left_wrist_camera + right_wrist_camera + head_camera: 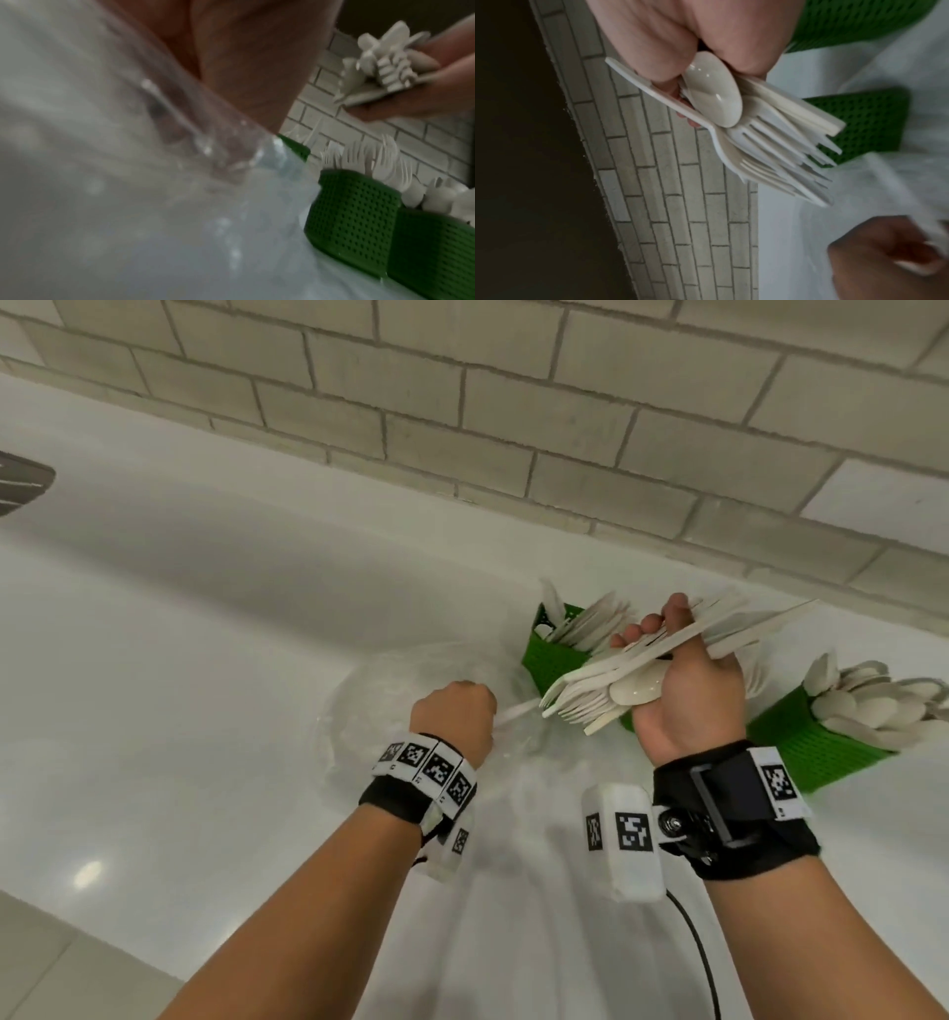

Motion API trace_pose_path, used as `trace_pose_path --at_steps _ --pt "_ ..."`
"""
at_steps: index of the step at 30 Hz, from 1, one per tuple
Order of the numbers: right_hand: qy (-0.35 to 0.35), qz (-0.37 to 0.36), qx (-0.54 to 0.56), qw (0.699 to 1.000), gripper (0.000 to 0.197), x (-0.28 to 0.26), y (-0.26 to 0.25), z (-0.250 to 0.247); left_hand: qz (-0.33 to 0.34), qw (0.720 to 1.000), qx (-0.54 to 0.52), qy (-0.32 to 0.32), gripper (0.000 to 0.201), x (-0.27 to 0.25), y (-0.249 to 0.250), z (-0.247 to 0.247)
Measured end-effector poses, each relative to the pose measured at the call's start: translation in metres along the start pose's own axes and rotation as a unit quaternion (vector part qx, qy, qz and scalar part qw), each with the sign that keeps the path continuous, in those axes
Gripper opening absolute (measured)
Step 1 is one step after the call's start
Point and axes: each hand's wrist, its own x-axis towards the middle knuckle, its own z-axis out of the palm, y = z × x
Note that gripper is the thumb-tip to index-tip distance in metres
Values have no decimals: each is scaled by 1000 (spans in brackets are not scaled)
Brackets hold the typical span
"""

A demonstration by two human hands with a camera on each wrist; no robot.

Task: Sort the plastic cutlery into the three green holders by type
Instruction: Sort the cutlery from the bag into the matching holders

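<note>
My right hand (685,667) grips a mixed bundle of white plastic cutlery (642,665), with fork tines (782,154) and one spoon bowl (713,97) sticking out toward my left hand. It hovers above the middle green holder (352,213), which holds forks and is mostly hidden in the head view. My left hand (454,716) is a fist that grips a single white piece (516,710), whose type I cannot tell. The left holder (549,660) carries flat handles. The right holder (811,755) is full of spoons (862,706).
A crumpled clear plastic bag (390,711) lies on the white counter (179,685) under my left hand. A tiled wall (513,403) rises right behind the holders. A dark object (20,485) sits at the far left. A black cable (701,952) trails from my right wrist.
</note>
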Motion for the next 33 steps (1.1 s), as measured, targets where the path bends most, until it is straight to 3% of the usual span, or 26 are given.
trace_pose_path --at_steps 3,6,9,11,14,18,21,24,27,30,33 --pt "36 1 -6 999 8 -2 -3 -19 -5 997 -56 47 24 -4 -7 -12" --pt "63 -2 -12 998 5 -4 -7 -29 -15 986 -68 153 31 -15 -22 -35" --pt "88 12 -17 996 6 -7 -7 -35 51 936 -209 278 31 -32 -30 -58" --pt "105 24 -23 994 6 -10 -4 -37 103 896 -295 315 27 -44 -16 -69" --pt "112 38 -49 992 6 -18 2 -32 185 875 -383 231 24 -51 27 -64" --pt "97 34 -195 975 9 -31 15 -25 222 893 -380 90 35 -46 80 -20" --pt "105 68 -240 963 26 -37 13 -30 222 870 -433 81 44 -50 98 3" --pt "91 127 -222 962 49 -41 7 -40 218 881 -419 37 51 -49 101 9" --pt "33 145 -180 972 66 -46 1 -48 226 887 -402 0 54 -47 102 9" --pt "-1 137 -214 967 48 -50 0 -58 249 881 -401 -29 52 -44 106 5" --pt "-6 143 -222 964 31 -51 -6 -70 275 839 -457 -110 48 -48 113 0"
